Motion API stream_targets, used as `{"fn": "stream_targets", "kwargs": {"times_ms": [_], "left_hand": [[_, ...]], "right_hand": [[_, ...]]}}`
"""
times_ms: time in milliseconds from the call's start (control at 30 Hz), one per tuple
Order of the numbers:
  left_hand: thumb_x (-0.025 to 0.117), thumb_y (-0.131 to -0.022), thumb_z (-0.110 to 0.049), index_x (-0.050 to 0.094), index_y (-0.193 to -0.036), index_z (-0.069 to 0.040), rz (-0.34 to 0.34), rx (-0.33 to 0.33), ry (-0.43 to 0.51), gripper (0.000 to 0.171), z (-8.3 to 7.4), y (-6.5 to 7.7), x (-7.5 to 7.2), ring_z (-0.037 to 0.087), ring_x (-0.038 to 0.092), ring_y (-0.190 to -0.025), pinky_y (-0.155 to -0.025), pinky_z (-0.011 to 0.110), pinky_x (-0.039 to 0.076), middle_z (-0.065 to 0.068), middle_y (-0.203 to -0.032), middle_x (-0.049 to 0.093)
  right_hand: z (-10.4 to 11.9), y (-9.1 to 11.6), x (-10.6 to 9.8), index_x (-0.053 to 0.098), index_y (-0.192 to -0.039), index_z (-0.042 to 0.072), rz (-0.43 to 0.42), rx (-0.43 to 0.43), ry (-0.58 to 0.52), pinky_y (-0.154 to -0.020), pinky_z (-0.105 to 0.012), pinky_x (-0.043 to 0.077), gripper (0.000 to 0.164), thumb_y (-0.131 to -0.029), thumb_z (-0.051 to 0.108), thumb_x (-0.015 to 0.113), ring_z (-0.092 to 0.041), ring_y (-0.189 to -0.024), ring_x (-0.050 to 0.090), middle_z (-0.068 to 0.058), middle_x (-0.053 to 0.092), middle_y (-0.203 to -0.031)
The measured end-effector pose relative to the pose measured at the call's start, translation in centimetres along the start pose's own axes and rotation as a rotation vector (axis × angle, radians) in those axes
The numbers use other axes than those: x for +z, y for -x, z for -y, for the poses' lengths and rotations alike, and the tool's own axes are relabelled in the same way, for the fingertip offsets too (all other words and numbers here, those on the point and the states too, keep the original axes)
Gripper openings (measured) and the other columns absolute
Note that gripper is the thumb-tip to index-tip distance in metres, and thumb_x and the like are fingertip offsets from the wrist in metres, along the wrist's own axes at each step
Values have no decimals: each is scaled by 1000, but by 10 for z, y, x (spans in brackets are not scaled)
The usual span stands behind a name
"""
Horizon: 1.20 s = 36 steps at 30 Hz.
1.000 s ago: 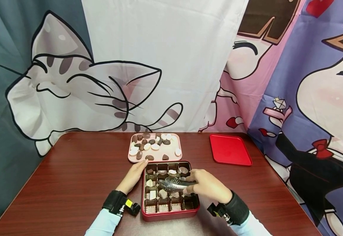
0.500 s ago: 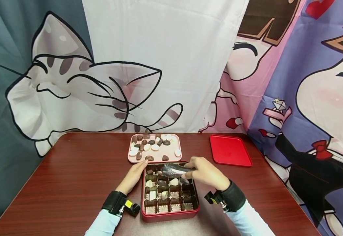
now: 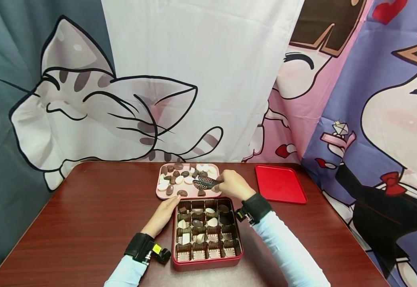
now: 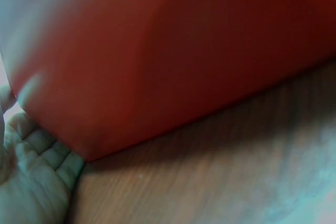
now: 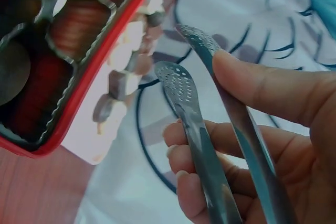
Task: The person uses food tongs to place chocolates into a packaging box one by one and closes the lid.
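Observation:
My right hand grips metal tongs over the right part of a pink tray of dark, brown and white chocolates. The perforated tong ends stand apart with nothing between them in the right wrist view. In front of the tray sits a red box with a brown divided insert. Chocolates fill its two back rows and the left part of the third; its front row holds none. My left hand holds the box's far left corner, with the fingertips hidden behind it in the left wrist view.
A flat red tray lies at the back right of the brown table. Behind the table's far edge hangs a curtain with cartoon figures. The box stands close in front of the pink tray.
My right hand has lifted the tongs out from over the box and moved away from me to the pink tray. A pale chocolate now shows in the box's second row. The left hand has stayed put.

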State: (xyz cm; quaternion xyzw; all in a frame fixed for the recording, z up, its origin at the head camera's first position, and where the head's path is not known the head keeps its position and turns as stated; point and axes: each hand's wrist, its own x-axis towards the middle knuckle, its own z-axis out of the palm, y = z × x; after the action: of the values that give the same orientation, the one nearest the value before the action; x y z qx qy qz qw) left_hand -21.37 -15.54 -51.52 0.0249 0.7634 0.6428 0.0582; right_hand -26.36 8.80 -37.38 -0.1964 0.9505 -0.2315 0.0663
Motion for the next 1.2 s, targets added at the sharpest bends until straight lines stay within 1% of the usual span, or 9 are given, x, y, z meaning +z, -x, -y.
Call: {"fn": "stream_targets", "kwargs": {"times_ms": [100,200,300,433,533,667,733,1000,1200], "left_hand": [[42,-109,-38,41,-152,5,0,3,-12,60,0,0,1,40,29,-154,-129,57,24,25,-160,39],[42,-110,-36,43,-151,5,0,9,-8,59,0,1,1,41,31,-153,-129,57,24,25,-159,42],[42,-110,-36,44,-151,5,-3,7,-1,57,1,0,1,40,32,-153,-129,56,24,24,-158,43],[42,-110,-35,42,-151,5,-13,5,-9,58,1,-1,1,40,30,-154,-129,56,24,25,-159,41],[42,-110,-36,41,-152,6,-24,-3,-14,60,1,-2,1,41,29,-154,-129,57,24,26,-160,39],[43,-109,-37,41,-152,6,-22,-5,-21,60,2,0,1,41,28,-154,-129,57,23,25,-160,38],[43,-109,-36,41,-152,6,-17,-2,-19,60,3,0,1,40,28,-155,-129,57,23,25,-161,38],[42,-110,-34,45,-149,7,-24,9,-20,57,2,0,1,41,33,-152,-129,57,25,25,-157,44],[42,-109,-37,39,-152,8,-16,-6,-23,62,0,0,0,41,28,-154,-129,57,23,26,-161,37]], "right_hand": [[-3,-14,4,69,-62,9,5,-11,40,-51,-22,22,22,-81,15,79,-10,-53,33,9,37,-52],[-5,-26,7,71,-63,7,6,-12,61,-51,-22,22,24,-82,17,80,-10,-54,33,8,39,-53],[-6,-36,11,77,-71,4,2,6,82,-54,-24,30,20,-83,20,81,-13,-58,43,3,54,-60],[-9,-49,19,82,-84,7,-15,21,136,-67,-29,53,16,-82,22,82,-18,-78,68,-5,78,-89],[-11,-57,28,74,-73,8,-1,27,155,-63,-29,49,19,-83,22,82,-17,-73,63,-3,70,-78],[-12,-66,36,47,-58,12,28,58,149,-54,-28,26,45,-83,21,82,-14,-59,35,4,35,-61],[-12,-69,40,40,-56,15,27,69,159,-52,-27,25,50,-83,20,83,-14,-57,33,6,31,-59],[-10,-76,54,41,-55,19,-10,24,241,-53,-26,34,49,-79,19,83,-12,-59,41,6,41,-64],[-8,-74,55,42,-56,19,-24,32,228,-55,-28,35,46,-81,15,81,-12,-59,42,7,42,-63]]}}
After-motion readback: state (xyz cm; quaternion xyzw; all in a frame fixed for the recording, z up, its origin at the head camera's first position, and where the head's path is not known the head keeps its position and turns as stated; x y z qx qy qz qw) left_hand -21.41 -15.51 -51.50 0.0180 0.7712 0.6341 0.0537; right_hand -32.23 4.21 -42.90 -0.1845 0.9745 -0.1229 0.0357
